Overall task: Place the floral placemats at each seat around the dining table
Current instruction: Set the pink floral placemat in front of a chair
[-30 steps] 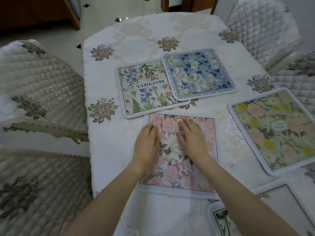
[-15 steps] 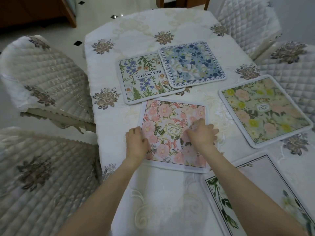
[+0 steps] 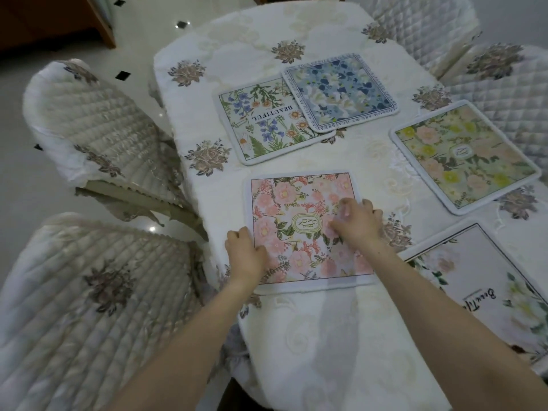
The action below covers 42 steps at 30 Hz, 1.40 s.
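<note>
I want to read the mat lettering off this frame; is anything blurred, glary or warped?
Head view: the right hand and the near-right "Beautiful" mat are motion-smeared; the pink mat and the "BEAUTIFUL" mat read sharper. Small glare spots sit on the floor. Wide-angle bending curves the table's edges.

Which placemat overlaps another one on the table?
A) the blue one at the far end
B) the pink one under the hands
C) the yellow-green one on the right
A: the blue placemat lies over a corner of the wildflower placemat; the others lie apart.
</note>
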Available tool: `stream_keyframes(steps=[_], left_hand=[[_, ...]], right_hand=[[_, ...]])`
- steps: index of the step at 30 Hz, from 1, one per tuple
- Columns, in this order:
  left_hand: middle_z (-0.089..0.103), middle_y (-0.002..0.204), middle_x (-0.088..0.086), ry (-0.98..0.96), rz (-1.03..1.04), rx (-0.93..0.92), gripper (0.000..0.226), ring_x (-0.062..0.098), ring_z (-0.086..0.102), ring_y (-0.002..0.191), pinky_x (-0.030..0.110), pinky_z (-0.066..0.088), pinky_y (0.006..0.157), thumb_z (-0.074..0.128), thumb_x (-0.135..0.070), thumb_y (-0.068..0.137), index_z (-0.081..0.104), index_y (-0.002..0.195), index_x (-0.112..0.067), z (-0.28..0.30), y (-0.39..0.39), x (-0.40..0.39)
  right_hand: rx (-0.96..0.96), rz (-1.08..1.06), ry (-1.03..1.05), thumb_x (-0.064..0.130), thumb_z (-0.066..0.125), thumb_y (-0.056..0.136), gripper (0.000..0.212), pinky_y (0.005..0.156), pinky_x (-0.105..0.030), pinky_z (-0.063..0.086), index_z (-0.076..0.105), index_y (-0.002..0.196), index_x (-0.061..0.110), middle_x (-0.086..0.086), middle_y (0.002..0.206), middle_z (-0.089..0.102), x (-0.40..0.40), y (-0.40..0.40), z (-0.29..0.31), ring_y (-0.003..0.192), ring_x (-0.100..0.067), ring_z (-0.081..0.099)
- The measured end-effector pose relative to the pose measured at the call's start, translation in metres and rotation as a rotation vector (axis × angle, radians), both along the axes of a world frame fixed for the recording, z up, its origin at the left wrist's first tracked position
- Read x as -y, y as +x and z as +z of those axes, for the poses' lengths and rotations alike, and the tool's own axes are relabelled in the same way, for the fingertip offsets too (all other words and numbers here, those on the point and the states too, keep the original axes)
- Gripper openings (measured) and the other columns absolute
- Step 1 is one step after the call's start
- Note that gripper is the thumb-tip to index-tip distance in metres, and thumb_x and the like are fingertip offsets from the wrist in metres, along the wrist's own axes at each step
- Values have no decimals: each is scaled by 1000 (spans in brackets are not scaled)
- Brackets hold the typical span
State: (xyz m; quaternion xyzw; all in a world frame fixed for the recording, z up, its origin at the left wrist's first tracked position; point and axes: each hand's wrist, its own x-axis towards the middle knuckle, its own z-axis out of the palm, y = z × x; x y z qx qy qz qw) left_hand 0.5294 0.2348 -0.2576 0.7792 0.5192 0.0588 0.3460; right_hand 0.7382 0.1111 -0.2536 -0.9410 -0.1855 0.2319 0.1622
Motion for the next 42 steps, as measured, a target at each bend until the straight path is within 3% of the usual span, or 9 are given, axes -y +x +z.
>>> stream_keyframes(steps=[3, 10, 17, 20, 24, 29, 33, 38, 42], left_hand=[[38, 103, 9, -12, 56, 30, 22, 20, 33, 90, 30, 31, 73, 56, -4, 78, 47, 98, -5, 1, -18, 15], [40, 105, 12, -40, 185, 49, 25, 24, 42, 88, 33, 42, 73, 59, -7, 78, 46, 99, -5, -2, -43, 41], [41, 118, 18, -24, 267, 31, 36, 32, 40, 109, 40, 41, 96, 60, -9, 79, 47, 112, 2, -1, -57, 57], [40, 120, 18, -5, 294, 4, 38, 33, 38, 113, 42, 40, 99, 60, -10, 80, 48, 114, 1, 0, -61, 60], [40, 117, 20, 10, 316, -3, 36, 34, 39, 109, 36, 37, 91, 59, -8, 81, 48, 114, 3, 1, -60, 66], [40, 115, 17, 15, 345, 34, 27, 20, 33, 89, 24, 31, 80, 58, -6, 82, 50, 105, 4, -1, -60, 69], [44, 111, 18, 30, 319, 38, 21, 20, 36, 88, 24, 31, 79, 59, -5, 80, 52, 97, 3, -3, -60, 66], [43, 115, 19, 34, 260, -37, 28, 31, 40, 106, 26, 33, 88, 60, -9, 81, 52, 106, 0, -3, -62, 61], [48, 118, 20, 318, -15, -188, 24, 35, 42, 108, 42, 42, 89, 51, -7, 85, 52, 109, -2, -5, -56, 76]], right_hand=[[-5, 64, 7, 25, 63, 71, 62, 100, -43, 31, 47, 130, 31, -14, 143, 32, -3, -8, 4, 130, -40, 25], [-8, 165, 2, 23, 63, 71, 62, 100, -43, 32, 48, 130, 33, -10, 147, 26, -10, -20, 6, 128, -41, 24], [-11, 242, 5, 26, 60, 71, 61, 93, -41, 37, 47, 130, 37, -7, 146, 26, -10, -30, 4, 123, -39, 25], [-1, 265, 0, 26, 59, 70, 63, 93, -42, 38, 47, 131, 37, -8, 144, 29, -9, -35, 3, 121, -39, 27], [-7, 285, 4, 25, 57, 67, 65, 92, -43, 39, 47, 131, 37, -8, 141, 32, -8, -38, 3, 118, -39, 29], [-3, 375, -14, 30, 58, 72, 66, 96, -48, 41, 42, 135, 35, -14, 142, 31, -2, -35, 1, 123, -40, 28], [31, 422, 7, 35, 57, 77, 62, 92, -48, 42, 40, 137, 32, -13, 135, 36, 6, -34, -2, 118, -41, 31], [45, 499, 32, 37, 58, 76, 64, 97, -48, 37, 39, 137, 30, -14, 136, 38, 12, -32, -5, 120, -40, 34], [147, 740, -17, 50, 48, 78, 65, 115, -54, 18, 32, 139, 31, -12, 153, 26, 22, -46, -16, 142, -38, 16]])
